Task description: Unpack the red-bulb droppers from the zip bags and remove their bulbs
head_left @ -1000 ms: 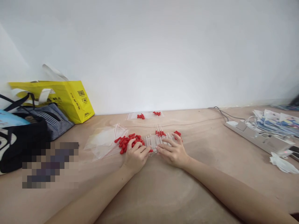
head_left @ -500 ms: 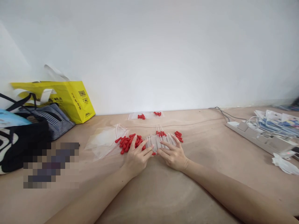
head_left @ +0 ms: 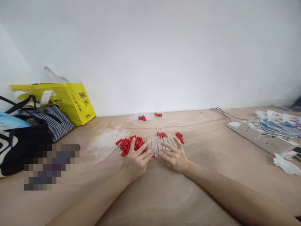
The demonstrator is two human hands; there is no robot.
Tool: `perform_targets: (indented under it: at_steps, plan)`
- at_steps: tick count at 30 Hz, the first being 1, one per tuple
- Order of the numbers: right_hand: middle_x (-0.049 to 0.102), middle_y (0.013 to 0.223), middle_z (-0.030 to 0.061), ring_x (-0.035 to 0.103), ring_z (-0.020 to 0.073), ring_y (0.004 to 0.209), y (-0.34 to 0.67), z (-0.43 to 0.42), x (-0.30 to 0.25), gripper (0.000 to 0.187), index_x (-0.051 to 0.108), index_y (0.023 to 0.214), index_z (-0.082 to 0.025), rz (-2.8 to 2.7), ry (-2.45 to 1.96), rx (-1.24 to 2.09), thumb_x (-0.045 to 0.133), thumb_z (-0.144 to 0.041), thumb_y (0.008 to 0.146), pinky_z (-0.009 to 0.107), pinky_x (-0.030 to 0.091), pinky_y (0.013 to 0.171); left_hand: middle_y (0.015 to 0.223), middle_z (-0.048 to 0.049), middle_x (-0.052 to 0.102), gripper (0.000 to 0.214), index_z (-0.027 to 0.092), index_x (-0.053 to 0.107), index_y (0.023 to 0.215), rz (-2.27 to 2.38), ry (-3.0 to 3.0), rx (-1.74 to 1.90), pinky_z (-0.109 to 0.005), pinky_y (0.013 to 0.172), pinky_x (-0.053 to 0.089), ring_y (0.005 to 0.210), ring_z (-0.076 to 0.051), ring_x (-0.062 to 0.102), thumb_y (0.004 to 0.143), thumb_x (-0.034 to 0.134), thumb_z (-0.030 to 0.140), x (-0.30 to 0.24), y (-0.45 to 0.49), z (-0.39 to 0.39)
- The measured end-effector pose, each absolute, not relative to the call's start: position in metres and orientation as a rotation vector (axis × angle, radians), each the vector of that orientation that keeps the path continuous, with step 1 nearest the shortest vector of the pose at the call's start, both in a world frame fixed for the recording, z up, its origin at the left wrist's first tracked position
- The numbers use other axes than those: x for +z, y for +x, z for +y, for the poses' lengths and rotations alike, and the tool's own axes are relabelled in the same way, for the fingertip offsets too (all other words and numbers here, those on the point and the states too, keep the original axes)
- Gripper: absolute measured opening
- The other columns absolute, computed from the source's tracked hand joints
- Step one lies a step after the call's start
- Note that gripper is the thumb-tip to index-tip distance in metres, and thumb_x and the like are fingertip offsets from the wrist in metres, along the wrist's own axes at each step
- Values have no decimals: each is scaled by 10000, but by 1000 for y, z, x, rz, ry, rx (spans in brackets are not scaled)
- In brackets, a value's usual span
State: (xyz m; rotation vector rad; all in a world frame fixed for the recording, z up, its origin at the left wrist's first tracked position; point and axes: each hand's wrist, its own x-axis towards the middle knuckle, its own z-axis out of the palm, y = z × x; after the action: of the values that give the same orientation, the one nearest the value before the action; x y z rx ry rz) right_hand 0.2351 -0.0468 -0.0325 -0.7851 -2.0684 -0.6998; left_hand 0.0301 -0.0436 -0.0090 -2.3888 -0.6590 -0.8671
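A row of slim clear tubes [head_left: 156, 145] lies side by side on the table. My left hand [head_left: 138, 160] rests at the row's left end with fingers spread, some fingertips touching the tubes. From the other side my right hand [head_left: 175, 158] lies over the row, fingers also stretched out. Beside and partly behind my left hand is a heap of red rubber bulbs [head_left: 127, 147]. Several tubes with red bulbs fitted [head_left: 161, 135] point away at the row's far edge. A smaller group of red bulbs [head_left: 179, 137] sits just past my right fingers.
Clear zip bags [head_left: 101, 141] lie left of the heap. Another clear bag [head_left: 151, 117] with red-ended pieces lies by the wall. A yellow bag [head_left: 80, 103] and a striped bag [head_left: 55, 121] stand left. At right are a power strip [head_left: 254, 138] and crumpled white tissue [head_left: 285, 164].
My left hand has shifted slightly to the left and down. The right hand stays nearly where it was on the tubes.
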Motion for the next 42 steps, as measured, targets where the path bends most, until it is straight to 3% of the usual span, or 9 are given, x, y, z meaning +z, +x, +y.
perform_targets:
  at_steps: [4,8,12,18,23,29,37,42]
  plan:
    - [665,675,-39,572,140,897,246,-48,-27,173,602,781,-238,-1976,-961,-642,452,-164,824,419,154,990,965,-9,667,204,234,638,821,-784,-2298,-919,-579,958,189,940,-223,568,796,468,125,0,12,-44]
    - [641,717,-14,548,135,754,249,-45,-28,141,626,812,-261,-1910,-1062,-649,485,-262,824,339,290,829,754,-49,627,181,225,655,831,-1106,-2216,-1012,-362,715,427,729,-191,560,804,485,279,11,-11,-32]
    - [580,715,32,515,137,675,254,-33,-32,195,617,852,-221,-1852,-1178,-540,429,-274,846,261,355,661,704,-37,569,259,176,625,871,-1740,-2228,-903,-282,579,429,640,-176,557,762,470,352,22,-40,-16]
    - [592,711,39,545,138,643,264,-5,-11,203,556,918,-154,-1784,-1551,140,413,-265,826,231,395,613,607,-13,601,294,189,522,715,-2320,-2114,-700,-266,529,399,620,-201,585,665,521,479,26,-59,-7]
    - [588,625,15,549,130,599,262,18,5,252,530,970,-129,-1773,-1770,379,508,-256,753,211,378,545,680,-47,638,356,193,545,708,-2291,-2146,-654,-284,575,407,693,-227,604,717,433,531,24,-57,-8]
    - [615,713,63,568,145,602,250,32,0,254,549,929,-124,-1800,-1880,475,561,-227,698,217,373,513,691,-16,587,290,196,538,832,-1894,-2103,-736,-247,546,373,654,-177,562,782,386,439,22,-44,-19]
    - [631,713,63,578,149,544,246,29,-1,249,565,915,-131,-1817,-1934,548,568,-252,698,229,385,493,719,-8,582,258,193,556,800,-1711,-2211,-798,-244,566,389,619,-148,550,807,394,394,14,-32,-22]
    - [635,882,71,595,150,758,251,45,6,222,582,891,-158,-1753,-1966,531,579,-270,700,203,406,576,710,-7,583,244,191,562,789,-1677,-2218,-833,-238,559,394,603,-138,550,809,401,373,13,-32,-21]
